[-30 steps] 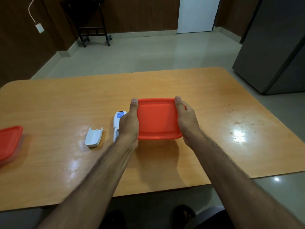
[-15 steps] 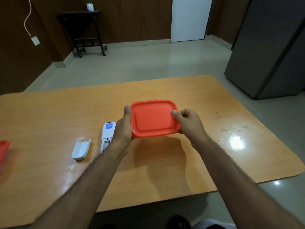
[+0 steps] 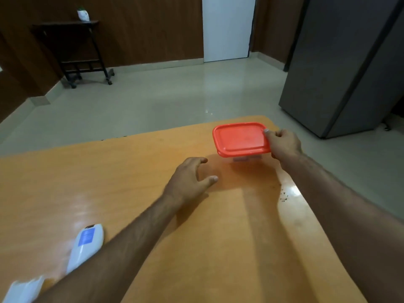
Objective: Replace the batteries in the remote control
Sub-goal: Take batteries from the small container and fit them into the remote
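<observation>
White remote control (image 3: 86, 246) face-down, blue label, perhaps blurred cover (image 3: 23, 290) beside; left hand (image 3: 188, 182) spread.

You face dark brown panelled walls (image 3: 142, 29) at the far side, with a white door (image 3: 228, 27) set in them. The pale glossy floor (image 3: 164, 101) reflects light. A dark wheeled stand (image 3: 74, 51) at far left carries a small white pot (image 3: 83, 15). A grey cabinet (image 3: 341, 62) stands right. The orange wooden bench (image 3: 109, 182) shows glare patches.
</observation>
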